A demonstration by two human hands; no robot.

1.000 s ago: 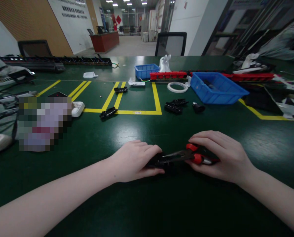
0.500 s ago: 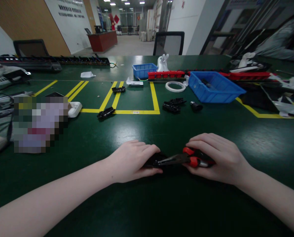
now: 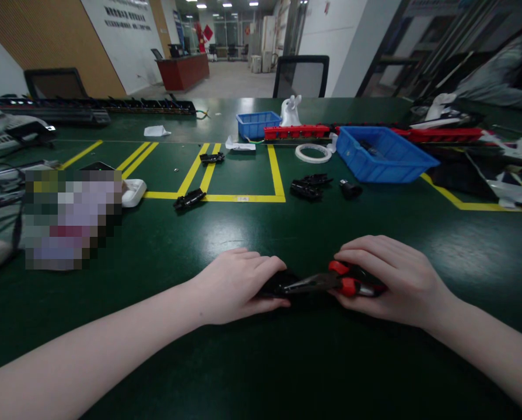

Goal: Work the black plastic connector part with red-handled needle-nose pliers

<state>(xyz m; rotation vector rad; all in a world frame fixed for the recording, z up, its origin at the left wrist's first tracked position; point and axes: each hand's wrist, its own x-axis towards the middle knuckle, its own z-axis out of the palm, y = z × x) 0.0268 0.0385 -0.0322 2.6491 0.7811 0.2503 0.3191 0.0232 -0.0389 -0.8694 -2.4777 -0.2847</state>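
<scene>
Low over the green table, my left hand is closed on a small black plastic part, most of it hidden by the fingers. My right hand grips needle-nose pliers by their red and black handles. The pliers point left, and their tips are at the black part near my left thumb; whether they pinch it I cannot tell. Beyond my hands lie similar black parts in a small cluster, with a black piece to their right. Two more black parts, one nearer and one farther, lie around the yellow tape lines.
A large blue bin with dark pieces inside stands back right, near a white tape roll. Behind are a smaller blue bin and a red strip. A blurred-out phone-like object and a white case lie left.
My right hand and the pliers have shifted very slightly to the right. My left hand keeps its hold on the black part, almost unmoved.
</scene>
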